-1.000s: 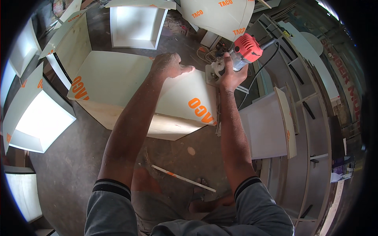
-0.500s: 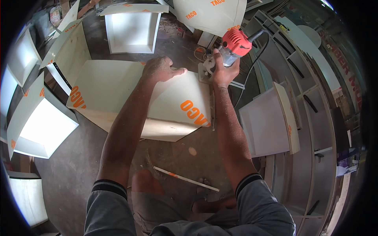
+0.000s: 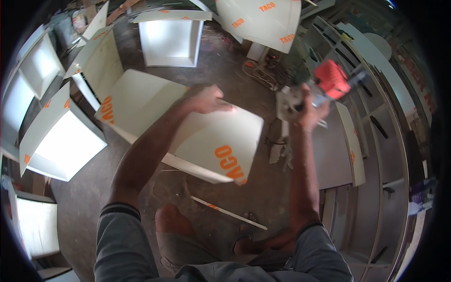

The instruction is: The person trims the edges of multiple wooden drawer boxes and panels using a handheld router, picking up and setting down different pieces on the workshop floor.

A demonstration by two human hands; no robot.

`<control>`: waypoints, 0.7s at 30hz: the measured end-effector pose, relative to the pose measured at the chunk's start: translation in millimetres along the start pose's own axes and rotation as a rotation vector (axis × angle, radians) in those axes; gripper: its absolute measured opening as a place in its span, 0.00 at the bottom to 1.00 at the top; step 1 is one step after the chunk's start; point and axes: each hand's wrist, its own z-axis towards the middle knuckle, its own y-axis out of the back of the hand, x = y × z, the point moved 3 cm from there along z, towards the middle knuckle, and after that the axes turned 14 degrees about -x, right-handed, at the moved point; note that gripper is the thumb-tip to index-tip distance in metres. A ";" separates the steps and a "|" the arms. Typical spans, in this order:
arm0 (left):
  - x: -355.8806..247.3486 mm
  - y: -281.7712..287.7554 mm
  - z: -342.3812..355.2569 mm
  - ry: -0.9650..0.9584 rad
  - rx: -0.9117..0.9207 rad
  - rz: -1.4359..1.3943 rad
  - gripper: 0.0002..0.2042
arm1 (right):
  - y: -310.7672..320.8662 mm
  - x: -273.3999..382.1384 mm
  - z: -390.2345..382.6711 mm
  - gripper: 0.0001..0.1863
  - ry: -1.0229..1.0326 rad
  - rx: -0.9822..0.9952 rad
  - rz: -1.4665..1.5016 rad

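Observation:
My left hand (image 3: 206, 99) grips the far edge of a white wooden piece (image 3: 228, 134) printed in orange, with its fingers curled over that edge and the forearm lying across the top. My right hand (image 3: 312, 110) is wrapped round the body of a red and silver router (image 3: 331, 79), held off the right side of the white piece and apart from it. The router and right hand are blurred. Its pale base plate shows left of the fingers, and some ragged pale scraps (image 3: 282, 155) are visible below it.
Several white boxes (image 3: 169, 42) (image 3: 61, 145) stand around the left and back. A printed curved panel (image 3: 258, 19) is behind, near coiled cords (image 3: 258, 73). Shelving units (image 3: 385, 141) line the right. A narrow strip (image 3: 228, 211) lies on the floor (image 3: 94, 211) by my legs.
My right hand has moved the router rightward, away from the white piece's edge. The white piece has swung clockwise, its right end coming toward me, with my left hand still on it.

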 end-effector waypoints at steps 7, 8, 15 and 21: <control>-30.7 -7.6 -23.2 -0.211 0.243 -0.209 0.34 | 76.2 31.4 10.9 0.16 -0.057 0.007 0.038; -36.3 -5.6 -25.1 -0.261 0.306 -0.237 0.33 | 83.8 37.4 7.5 0.17 -0.044 0.011 0.019; -40.9 -21.3 -10.1 -0.208 0.140 -0.171 0.27 | 111.0 53.2 -27.6 0.21 -0.110 -0.071 -0.037; 5.4 3.9 3.4 -0.325 -0.591 0.295 0.32 | 127.3 60.4 -33.0 0.21 -0.119 -0.083 -0.057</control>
